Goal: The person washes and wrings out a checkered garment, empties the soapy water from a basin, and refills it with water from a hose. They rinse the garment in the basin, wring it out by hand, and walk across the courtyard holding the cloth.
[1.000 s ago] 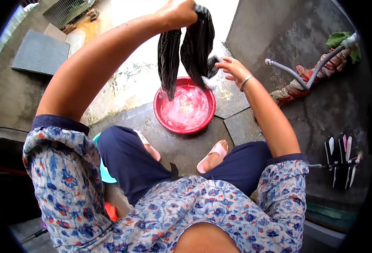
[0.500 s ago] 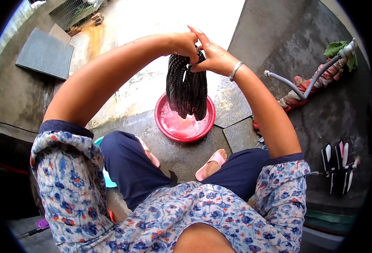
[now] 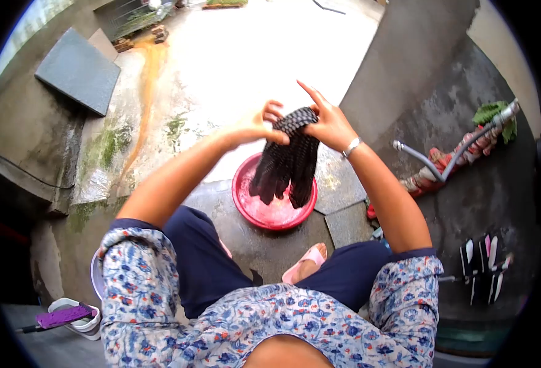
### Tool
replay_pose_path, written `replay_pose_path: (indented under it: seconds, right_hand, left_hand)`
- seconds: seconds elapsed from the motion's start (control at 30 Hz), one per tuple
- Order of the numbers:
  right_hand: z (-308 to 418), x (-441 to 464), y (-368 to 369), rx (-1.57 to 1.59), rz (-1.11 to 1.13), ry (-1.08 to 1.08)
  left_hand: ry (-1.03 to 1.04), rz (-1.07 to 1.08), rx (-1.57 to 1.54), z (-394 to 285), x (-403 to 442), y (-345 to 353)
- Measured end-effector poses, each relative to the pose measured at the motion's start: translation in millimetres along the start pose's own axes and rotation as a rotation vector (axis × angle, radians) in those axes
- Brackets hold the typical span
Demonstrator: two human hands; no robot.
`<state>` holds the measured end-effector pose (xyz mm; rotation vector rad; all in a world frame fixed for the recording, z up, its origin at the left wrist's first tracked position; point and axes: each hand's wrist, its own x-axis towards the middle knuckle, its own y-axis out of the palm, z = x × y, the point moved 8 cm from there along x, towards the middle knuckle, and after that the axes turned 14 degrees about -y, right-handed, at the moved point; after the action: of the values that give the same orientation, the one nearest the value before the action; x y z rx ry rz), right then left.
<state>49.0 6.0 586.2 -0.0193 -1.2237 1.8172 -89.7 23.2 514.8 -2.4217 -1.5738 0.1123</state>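
A dark patterned cloth point(image 3: 287, 161) hangs in folds above a red basin point(image 3: 241, 205), which holds reddish, sudsy water. At the cloth's upper right edge, my right hand point(image 3: 332, 126) pinches it between thumb and fingers, with the index finger stretched out. My left hand point(image 3: 259, 127) is at the cloth's upper left, its fingers apart and curved, the thumb near or against the fabric. The lower ends of the cloth hang over the basin; whether they touch the water is hard to tell.
A grey pipe point(image 3: 445, 175) with wrapped cloth runs along the right wall, near hanging slippers or brushes point(image 3: 484, 264). A grey slab point(image 3: 79, 72) leans at upper left. At lower left, a purple item point(image 3: 65, 316) lies on a white bucket point(image 3: 92, 330).
The cloth has been lowered from its raised position, and both hands have come down with it. My left hand's fingers have opened from their grip. The view has tilted upward.
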Motion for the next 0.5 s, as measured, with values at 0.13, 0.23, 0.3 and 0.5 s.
replay_pose_path:
  seconds: [0.13,0.23,0.3,0.5]
  right_hand:
    - [3.1,-2.6,-0.6,-0.158,-0.015,-0.287]
    - [26.7,-0.6,13.3,-0.346,0.219,-0.26]
    - [39.4,-1.2,22.7,-0.544,0.292,-0.341]
    - [41.6,6.6,23.9,-0.822,0.327,-0.448]
  left_hand:
    - [-0.118,0.02,-0.243,21.7,-18.9,22.2]
    - [0.056,0.005,-0.463,31.2,-14.4,33.2]
    - [0.051,-0.019,-0.458,34.4,-17.6,38.4]
    - [0.107,-0.132,-0.521,34.2,-28.0,14.9]
